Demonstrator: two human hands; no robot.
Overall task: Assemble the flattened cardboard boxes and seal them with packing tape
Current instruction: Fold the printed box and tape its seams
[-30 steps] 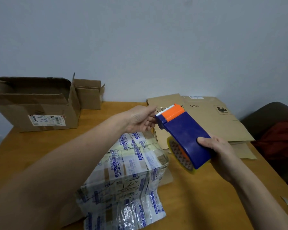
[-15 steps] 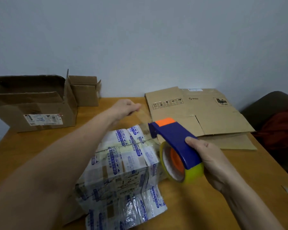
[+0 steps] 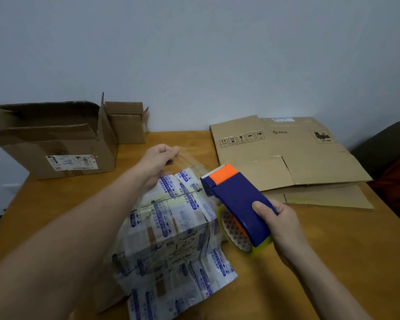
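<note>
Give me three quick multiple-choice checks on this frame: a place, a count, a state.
1. Where on the wooden table do the flattened brown cardboard sheets lie? A far left; B far right; C near edge.
2. How many open brown cardboard boxes stand far left? A one; B two; C four.
3. What does the left hand hold? A nothing; B a cardboard flap; C the end of the clear tape strip.
Key: B, they lie at the far right; B, a large one with a small one beside it; C, its fingers pinch the strip while the right hand grips the blue-and-orange tape dispenser.
</note>
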